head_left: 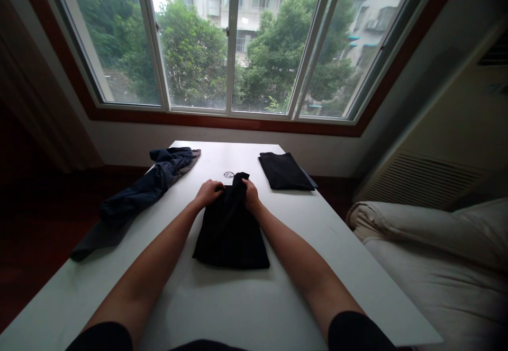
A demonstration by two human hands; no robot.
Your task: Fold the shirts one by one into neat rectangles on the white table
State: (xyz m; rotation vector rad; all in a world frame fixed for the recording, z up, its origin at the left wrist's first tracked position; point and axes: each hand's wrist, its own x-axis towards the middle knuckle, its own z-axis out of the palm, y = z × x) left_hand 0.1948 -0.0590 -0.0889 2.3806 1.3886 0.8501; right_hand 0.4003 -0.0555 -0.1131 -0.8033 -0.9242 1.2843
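A black folded garment (234, 240) lies in the middle of the white table, its near edge flat and its far end gathered and raised. My left hand (209, 193) grips its far left corner, fingers curled over the cloth. On the other side, my right hand (251, 194) pinches the lifted far right part, where a fold of fabric stands up. Which kind of garment it is, I cannot tell. Some of the fingertips are hidden by the cloth.
On the white table (317, 266), a folded black garment (286, 172) rests at the far right. Rumpled navy and grey clothes (146, 192) hang over the left edge. A beige sofa (428, 245) stands to the right. Beyond the table is a window (230, 49).
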